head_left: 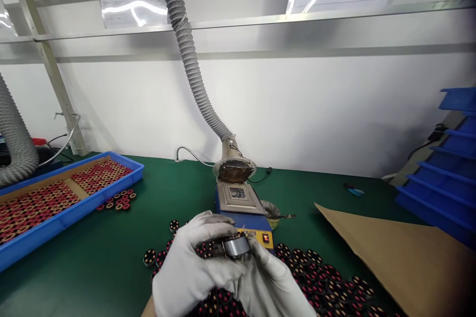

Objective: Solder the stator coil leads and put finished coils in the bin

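My left hand (201, 260), in a white glove, is closed with its fingers curled around a small round part (237, 246) with a smooth silvery side and a dark face. From the right, my right hand (273, 272), in a white glove smudged grey, presses its fingers against the same part. Both hands are in front of a blue heating unit (240, 208) with a square metal top and a yellow panel. Many black round parts (327, 280) with red or gold spots lie under and around the hands. The gloves partly hide what is between the palms.
A ribbed exhaust hose (189, 54) ends in a hood behind the unit. To the left, a blue tray (130, 161) holds rows of round parts. Brown cardboard (401, 247) and stacked blue trays (442, 188) are at right. A small bowl (273, 210) stands beside the unit.
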Available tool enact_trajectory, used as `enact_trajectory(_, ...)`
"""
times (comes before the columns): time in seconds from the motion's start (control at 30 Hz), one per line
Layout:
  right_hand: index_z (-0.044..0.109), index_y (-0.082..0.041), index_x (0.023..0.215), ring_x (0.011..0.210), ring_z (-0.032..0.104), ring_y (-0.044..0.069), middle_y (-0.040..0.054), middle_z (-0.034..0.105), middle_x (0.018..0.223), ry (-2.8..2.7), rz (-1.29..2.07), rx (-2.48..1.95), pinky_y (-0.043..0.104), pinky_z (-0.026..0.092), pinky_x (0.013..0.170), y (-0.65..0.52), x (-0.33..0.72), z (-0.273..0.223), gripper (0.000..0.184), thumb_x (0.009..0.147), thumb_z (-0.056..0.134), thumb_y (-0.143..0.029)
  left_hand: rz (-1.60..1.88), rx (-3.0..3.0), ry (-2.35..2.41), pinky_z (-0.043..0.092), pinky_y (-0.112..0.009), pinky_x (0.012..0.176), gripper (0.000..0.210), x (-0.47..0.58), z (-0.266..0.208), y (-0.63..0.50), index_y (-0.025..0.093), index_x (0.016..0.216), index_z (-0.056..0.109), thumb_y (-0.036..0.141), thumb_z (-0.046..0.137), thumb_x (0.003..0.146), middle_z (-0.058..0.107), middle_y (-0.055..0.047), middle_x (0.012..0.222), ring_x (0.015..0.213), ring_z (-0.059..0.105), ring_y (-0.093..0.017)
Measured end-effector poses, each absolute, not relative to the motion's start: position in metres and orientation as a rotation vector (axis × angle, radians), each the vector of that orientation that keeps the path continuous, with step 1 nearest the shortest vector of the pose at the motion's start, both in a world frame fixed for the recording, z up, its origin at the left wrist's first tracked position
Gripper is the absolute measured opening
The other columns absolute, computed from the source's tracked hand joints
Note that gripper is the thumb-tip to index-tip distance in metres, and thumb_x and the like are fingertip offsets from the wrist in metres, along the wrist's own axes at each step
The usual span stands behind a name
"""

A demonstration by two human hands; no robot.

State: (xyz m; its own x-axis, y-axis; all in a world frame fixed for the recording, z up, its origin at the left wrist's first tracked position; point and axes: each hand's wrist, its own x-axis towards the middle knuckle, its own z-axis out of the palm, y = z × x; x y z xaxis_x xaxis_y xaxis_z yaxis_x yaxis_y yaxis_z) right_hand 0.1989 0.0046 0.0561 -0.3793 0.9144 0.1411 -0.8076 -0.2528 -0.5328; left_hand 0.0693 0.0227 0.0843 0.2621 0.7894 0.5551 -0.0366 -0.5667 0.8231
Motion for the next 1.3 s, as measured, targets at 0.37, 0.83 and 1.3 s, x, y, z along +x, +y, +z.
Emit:
enact_trajectory(0.37, 0.066, -0.021, 0.092, 0.083, 0.063, 0.018, 0.0044, 0.069, 0.084, -0.702, 1.855, -0.25, 0.035, 0.048, 0.082, 0.004, 0.197, 0.056, 0.019, 0.074, 0.066, -0.028, 1.489, 1.447, 0.916, 0.044, -0.031, 0.091, 0.008, 0.065, 0.082, 0.025, 0.021, 0.063, 0.07, 0.02, 0.065, 0.069, 0.071, -0.005, 0.079, 0.087, 0.063, -0.022)
enact_trajectory(0.83, 0.065, -0.024, 0.097, 0.094, 0.061, 0.021, 0.0063, 0.066, 0.101, -0.73, 1.692, -0.435, 0.038, 0.045, 0.088, 0.001, 0.206, 0.057, 0.032, 0.067, 0.072, -0.032, 1.342, 1.47, 0.793, 0.046, -0.019, 0.079, 0.019, 0.064, 0.09, 0.018, 0.021, 0.066, 0.069, 0.006, 0.057, 0.069, 0.067, -0.002, 0.082, 0.088, 0.06, -0.016)
enact_trajectory(1.3, 0.064, -0.027, 0.097, 0.102, 0.058, 0.021, 0.0048, 0.065, 0.104, -0.89, 1.615, -0.444, 0.039, 0.041, 0.093, 0.005, 0.215, 0.054, 0.033, 0.066, 0.071, -0.035, 1.337, 1.415, 0.917, 0.048, -0.016, 0.073, 0.017, 0.06, 0.097, 0.013, 0.022, 0.074, 0.07, 0.01, 0.062, 0.065, 0.068, -0.004, 0.09, 0.086, 0.062, -0.017)
